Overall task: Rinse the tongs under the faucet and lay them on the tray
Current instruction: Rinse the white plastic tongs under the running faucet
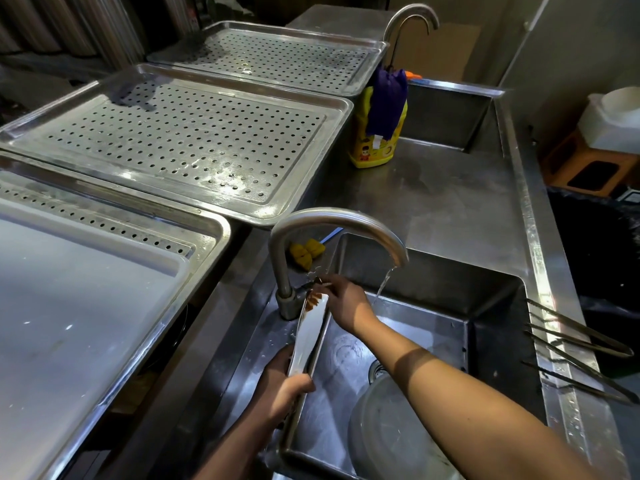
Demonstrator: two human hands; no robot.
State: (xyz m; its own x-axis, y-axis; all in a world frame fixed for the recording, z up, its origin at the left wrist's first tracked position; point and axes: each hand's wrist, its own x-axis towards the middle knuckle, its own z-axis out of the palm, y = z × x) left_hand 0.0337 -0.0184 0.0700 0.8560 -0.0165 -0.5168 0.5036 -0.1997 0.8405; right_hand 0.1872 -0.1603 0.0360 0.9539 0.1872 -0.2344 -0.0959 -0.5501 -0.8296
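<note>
A pair of steel tongs point(310, 336) with brown residue at the tip lies slanted along the left wall of the sink point(491, 306). My left hand point(282, 388) grips the handle end low down. My right hand point(343, 303) pinches the soiled tip, just beside the faucet's base. The curved faucet point(332, 220) runs a thin stream of water point(382, 289) to the right of my right hand; the stream does not fall on the tongs. A perforated steel tray point(194, 133) lies on the counter to the upper left.
Two more long tongs point(575, 337) rest on the sink's right rim. A round steel lid or bowl point(391, 431) lies in the basin. Yellow sponges point(306, 252) sit behind the faucet, a yellow detergent bottle point(377, 140) further back. A white board point(69, 306) covers the near-left tray.
</note>
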